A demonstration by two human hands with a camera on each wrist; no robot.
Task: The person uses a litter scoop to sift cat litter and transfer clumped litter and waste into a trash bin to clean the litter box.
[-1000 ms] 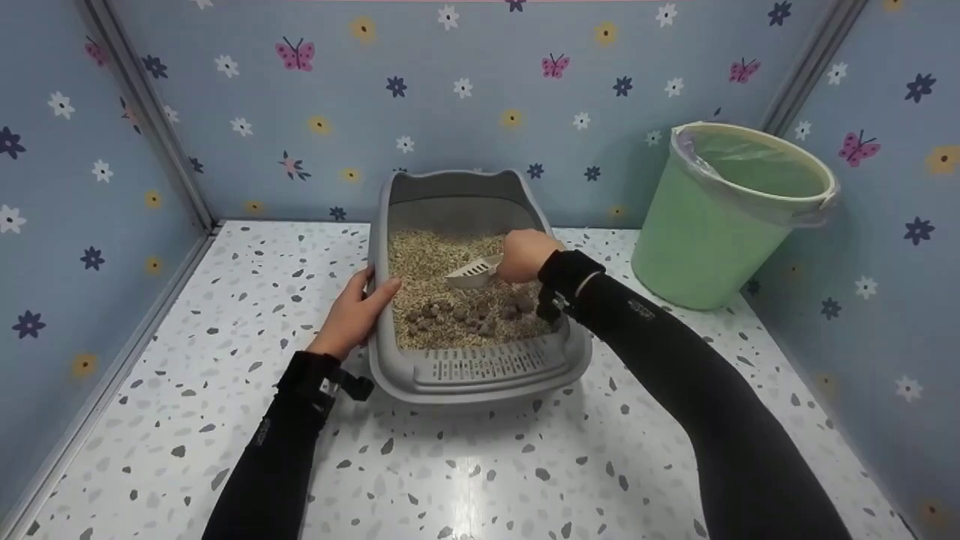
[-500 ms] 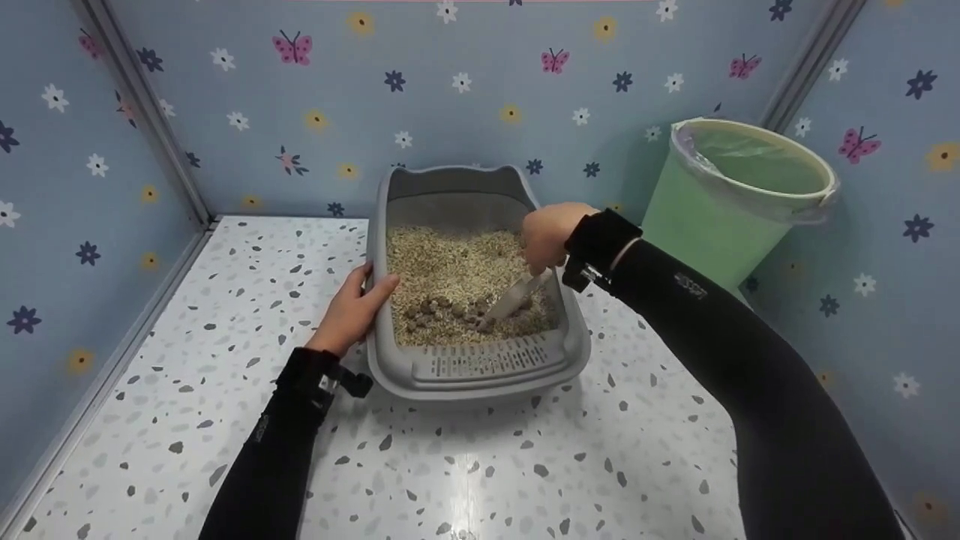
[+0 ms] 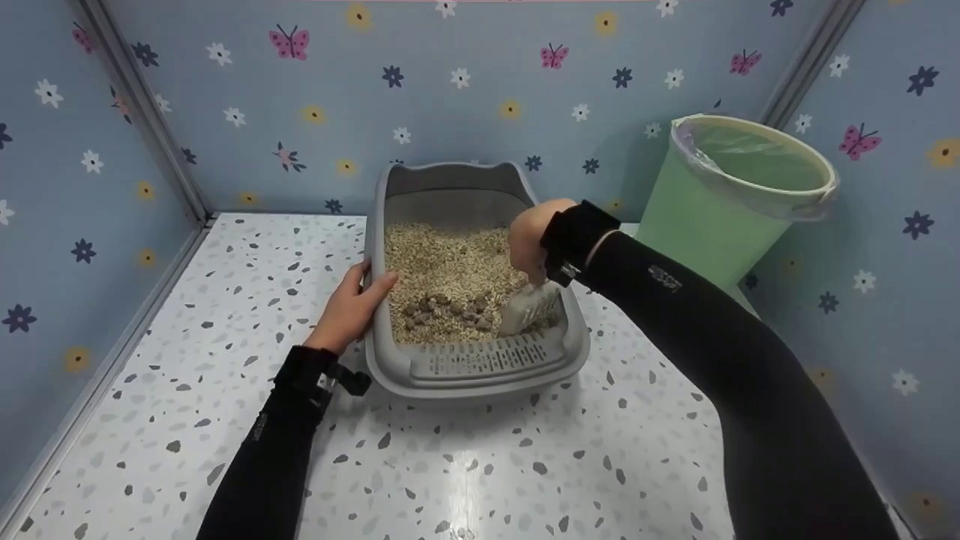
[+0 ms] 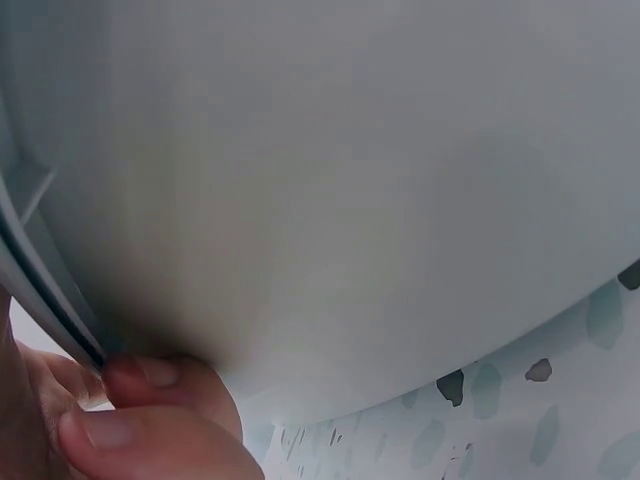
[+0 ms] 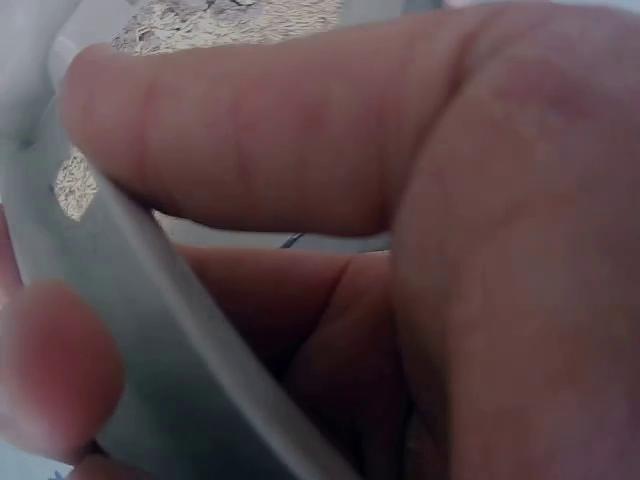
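A grey litter box stands on the floor, with pale litter inside and dark clumps near its front. My left hand grips the box's left rim, thumb over the top; the left wrist view shows fingertips curled below the rim against the outer wall. With my right hand I hold a light-coloured slotted litter scoop by its handle, thumb laid along it in the right wrist view. The scoop's blade tilts down into the litter at the front right, just right of the clumps.
Behind and right of the box is a green bin lined with a clear bag. Blue patterned walls rise at the back and both sides. Speckled white floor extends in front.
My right hand has brought the scoop from mid-box toward the front, then right past the clumps, tilting it down. My left hand stays on the rim.
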